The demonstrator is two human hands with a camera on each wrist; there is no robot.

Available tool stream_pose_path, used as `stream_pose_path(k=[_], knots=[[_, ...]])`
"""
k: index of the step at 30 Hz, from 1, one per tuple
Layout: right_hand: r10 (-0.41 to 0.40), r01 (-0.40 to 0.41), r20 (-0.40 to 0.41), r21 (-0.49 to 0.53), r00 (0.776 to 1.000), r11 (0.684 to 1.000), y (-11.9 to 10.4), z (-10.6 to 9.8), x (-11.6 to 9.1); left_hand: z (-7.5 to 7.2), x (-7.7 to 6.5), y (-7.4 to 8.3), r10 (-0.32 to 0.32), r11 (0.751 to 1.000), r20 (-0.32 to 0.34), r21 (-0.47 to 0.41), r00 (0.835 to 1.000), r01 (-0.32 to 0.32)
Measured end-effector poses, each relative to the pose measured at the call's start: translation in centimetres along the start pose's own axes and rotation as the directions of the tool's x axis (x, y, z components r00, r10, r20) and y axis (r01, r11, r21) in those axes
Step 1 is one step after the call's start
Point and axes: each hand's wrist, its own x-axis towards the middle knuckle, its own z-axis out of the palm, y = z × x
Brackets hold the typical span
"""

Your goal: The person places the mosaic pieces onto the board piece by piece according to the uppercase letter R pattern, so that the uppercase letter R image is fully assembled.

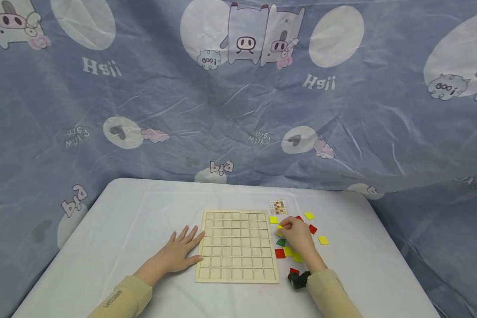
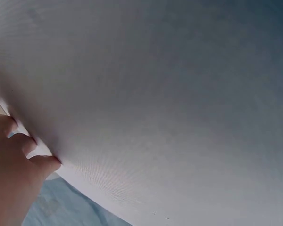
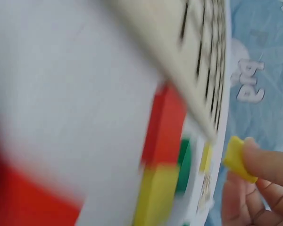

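A pale wooden grid board (image 1: 237, 246) lies flat on the table, its square compartments bare. My left hand (image 1: 179, 251) rests at the board's left side with fingers spread, fingertips and thumb touching its edge. Right of the board, my right hand (image 1: 299, 236) pinches a yellow square tile (image 3: 237, 159) between thumb and fingers, lifted off the table in the right wrist view. Around that hand lie loose yellow tiles (image 1: 323, 240), red tiles (image 1: 280, 253) and a green piece (image 1: 281, 242). In the left wrist view, the left hand (image 2: 14, 165) shows only partly at the lower left.
A small card with a coloured grid pattern (image 1: 278, 206) lies beyond the board's far right corner. A black object (image 1: 298, 280) sits at the right wrist, near a red tile. White cloth covers the table (image 1: 163, 198); a printed blue-grey curtain (image 1: 238, 110) hangs behind it.
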Motion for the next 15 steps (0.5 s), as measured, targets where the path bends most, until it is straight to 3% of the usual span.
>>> stream_pose_path(k=[6,10,15], knots=[[-0.072,0.07,0.006,0.159,0.997,0.985,-3.2,2.5,0.4,-0.2,0.2,0.0,-0.004,1.0,-0.005,0.009,1.0,0.004],[-0.138,0.121,0.058,0.232,0.989,0.965,-5.1,4.5,0.6,-0.2,0.0,0.0,-0.011,1.0,-0.002,-0.016,1.0,0.011],[-0.225,0.191,0.112,0.251,0.968,0.949,-6.8,6.5,1.0,0.0,0.0,0.1,0.004,1.0,-0.001,-0.031,1.0,-0.004]])
